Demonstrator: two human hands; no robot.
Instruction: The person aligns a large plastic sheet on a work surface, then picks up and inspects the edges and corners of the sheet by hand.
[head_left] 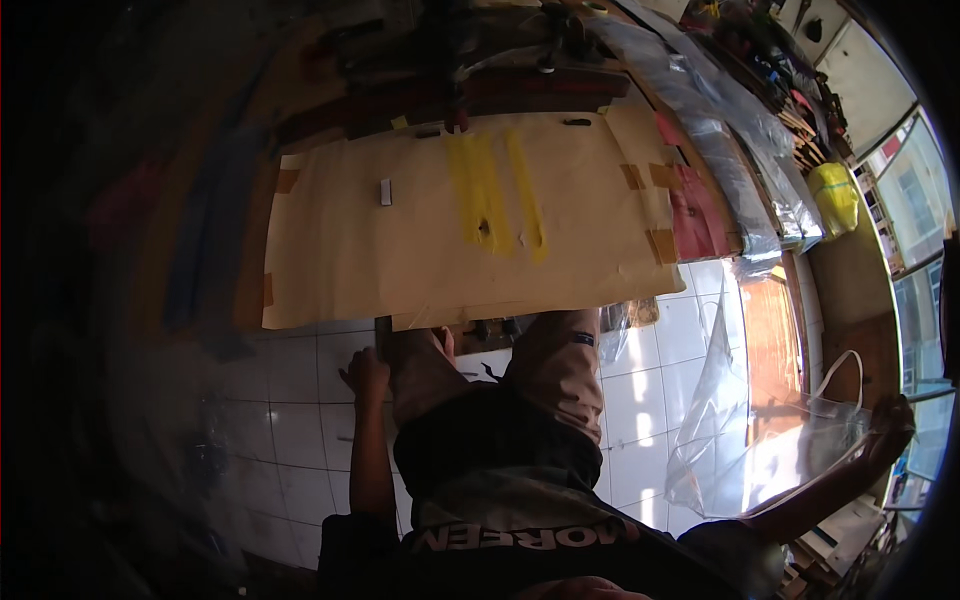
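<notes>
Plastic sheeting [760, 440], large and clear, hangs at our right, its top edge pinched in our right hand [893, 420]; we judge it lifted but not yet laid on the brown paper-covered table [450, 250], marked with yellow tape strips [480, 190]. Our left hand [365, 375] hangs by the thigh, fingers loosely curled, holding nothing.

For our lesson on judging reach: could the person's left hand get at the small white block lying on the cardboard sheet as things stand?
Probably yes. The left hand hangs free beside the thigh, holding nothing, and the small white block lies uncovered on the cardboard sheet ahead; only bare cardboard lies between, though a lean forward looks needed.
</notes>
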